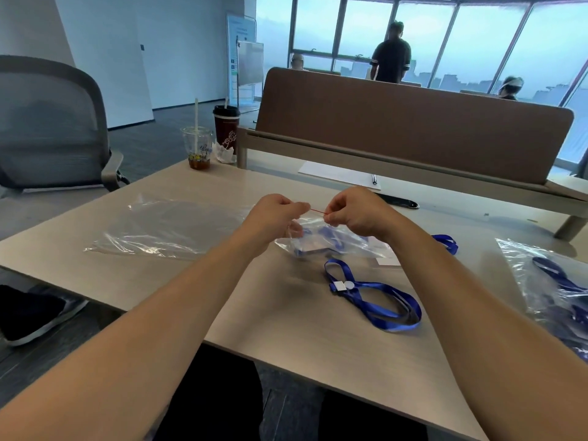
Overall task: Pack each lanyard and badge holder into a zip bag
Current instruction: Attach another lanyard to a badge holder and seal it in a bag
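Nearest on the pale wooden bench [286, 338] lies a loose blue lanyard [375, 297], looped over itself, its white clip at the left end. At the right edge sits a filled bag [541, 281] with blue strap showing through the plastic.

Further in, both hands hold a clear zip bag [321, 240] up off the bench by its top. The left hand [276, 214] and the right hand [353, 214] are side by side, each with its fingers curled and clamped with the thumb on the bag's red seal strip [318, 211], which runs taut between them. A blue lanyard and what looks like a badge holder lie inside this bag, blurred by the plastic. Just right of it another blue strap end [447, 241] pokes out on the bench.

To the left, flat empty bags [165, 227] are spread out.

Beyond the hands are a sheet of paper [337, 175] with a pen [374, 179], then two drink cups [206, 141] at the far left corner, a brown divider [413, 128] and a grey chair [47, 122].
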### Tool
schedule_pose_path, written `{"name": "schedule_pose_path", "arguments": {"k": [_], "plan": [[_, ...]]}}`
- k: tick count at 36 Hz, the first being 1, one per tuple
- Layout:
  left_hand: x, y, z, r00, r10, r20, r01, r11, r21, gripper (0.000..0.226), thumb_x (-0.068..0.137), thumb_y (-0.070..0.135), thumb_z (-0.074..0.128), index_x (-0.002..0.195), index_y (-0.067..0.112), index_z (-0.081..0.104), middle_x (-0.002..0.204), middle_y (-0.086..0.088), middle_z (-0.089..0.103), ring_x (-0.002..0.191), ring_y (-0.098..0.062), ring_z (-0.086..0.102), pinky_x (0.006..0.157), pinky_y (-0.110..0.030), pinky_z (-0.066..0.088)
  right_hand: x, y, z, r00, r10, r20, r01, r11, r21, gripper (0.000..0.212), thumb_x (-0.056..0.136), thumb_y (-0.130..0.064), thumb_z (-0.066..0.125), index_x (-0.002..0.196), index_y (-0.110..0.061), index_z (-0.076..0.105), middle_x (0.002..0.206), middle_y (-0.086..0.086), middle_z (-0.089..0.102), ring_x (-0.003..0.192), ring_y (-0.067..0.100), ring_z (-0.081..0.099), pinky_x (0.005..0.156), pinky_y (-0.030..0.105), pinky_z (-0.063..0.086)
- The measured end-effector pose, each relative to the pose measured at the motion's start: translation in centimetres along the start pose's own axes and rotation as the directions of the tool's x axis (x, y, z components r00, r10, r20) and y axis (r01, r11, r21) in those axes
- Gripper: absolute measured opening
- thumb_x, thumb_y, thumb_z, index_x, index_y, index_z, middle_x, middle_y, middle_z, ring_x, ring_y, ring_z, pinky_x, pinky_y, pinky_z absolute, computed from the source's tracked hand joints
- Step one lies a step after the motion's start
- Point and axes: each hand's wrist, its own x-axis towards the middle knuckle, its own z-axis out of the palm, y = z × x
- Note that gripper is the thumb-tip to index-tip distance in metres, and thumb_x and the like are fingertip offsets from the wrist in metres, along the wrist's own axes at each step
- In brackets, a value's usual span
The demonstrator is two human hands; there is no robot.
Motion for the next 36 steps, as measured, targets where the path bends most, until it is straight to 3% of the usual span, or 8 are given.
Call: {"name": "schedule_pose_path", "arguments": {"k": [3,8,15,20,26,32,36], "plan": [[-0.2,0.5,0.1,1.000,-0.015,0.014,0.014,0.997,0.073,0.034,0.086,0.025,0.075,0.109,0.006,0.059,0.102,-0.012,0.065,0.086,-0.027,0.071,0.083,-0.043,0.061,-0.2,0.1,0.0,1.000,-0.013,0.007,0.013,1.000,-0.022,0.011,0.092,-0.012,0.068,0.100,-0.010,0.075,0.085,-0.004,0.068,0.080,0.012,0.062,0.066,0.021,0.046],[-0.1,0.5,0.3,0.997,0.059,0.043,-0.067,0.974,0.214,0.014,0.090,0.014,0.070,0.099,0.003,0.071,0.088,-0.012,0.071,0.088,-0.029,0.070,0.088,-0.044,0.058,-0.2,0.2,0.3,0.999,-0.036,0.003,0.036,0.999,-0.022,0.012,0.092,-0.012,0.068,0.101,-0.010,0.075,0.086,-0.004,0.067,0.078,0.010,0.060,0.065,0.019,0.044],[0.3,0.2,0.7,0.991,0.131,-0.006,-0.122,0.935,0.334,0.008,0.093,0.016,0.066,0.088,0.011,0.070,0.087,-0.008,0.071,0.087,-0.025,0.068,0.087,-0.037,0.056,0.1,0.4,0.5,1.000,-0.019,0.002,0.019,1.000,0.025,0.014,0.092,-0.015,0.069,0.103,-0.010,0.075,0.084,-0.006,0.067,0.079,0.011,0.063,0.065,0.019,0.046],[0.8,0.0,0.5,0.987,0.154,-0.050,-0.129,0.934,0.334,0.010,0.093,0.012,0.063,0.084,0.011,0.067,0.082,-0.007,0.069,0.083,-0.024,0.065,0.079,-0.033,0.052,-0.1,1.1,-0.1,1.000,0.023,-0.003,-0.023,1.000,0.019,0.013,0.093,-0.017,0.068,0.101,-0.009,0.075,0.084,-0.003,0.068,0.075,0.010,0.063,0.058,0.018,0.043],[0.9,0.0,0.1,0.982,0.174,-0.071,-0.142,0.934,0.329,0.010,0.094,0.011,0.063,0.084,0.012,0.067,0.079,-0.005,0.066,0.080,-0.022,0.062,0.073,-0.029,0.045,-0.5,2.8,-1.0,0.997,0.081,-0.019,-0.080,0.996,0.035,0.016,0.093,-0.021,0.069,0.103,-0.011,0.075,0.089,0.001,0.072,0.081,0.013,0.066,0.065,0.022,0.050],[0.7,0.1,0.5,0.973,0.223,-0.049,-0.163,0.830,0.534,0.014,0.096,0.015,0.060,0.104,0.008,0.069,0.102,-0.008,0.068,0.088,-0.018,0.058,0.077,-0.026,0.041,-1.0,2.7,-0.9,0.998,0.051,-0.028,-0.052,0.998,-0.040,0.015,0.094,-0.015,0.067,0.104,-0.009,0.075,0.092,0.000,0.070,0.081,0.012,0.063,0.068,0.023,0.047],[0.7,0.4,0.7,0.960,0.281,-0.005,-0.203,0.707,0.678,0.040,0.093,0.026,0.065,0.132,0.014,0.060,0.131,-0.006,0.059,0.115,-0.023,0.056,0.097,-0.030,0.044,-1.3,2.6,-0.3,0.999,0.021,-0.027,-0.024,0.996,-0.089,0.016,0.094,-0.014,0.066,0.106,-0.008,0.074,0.096,0.002,0.070,0.081,0.012,0.061,0.070,0.023,0.045]]}}
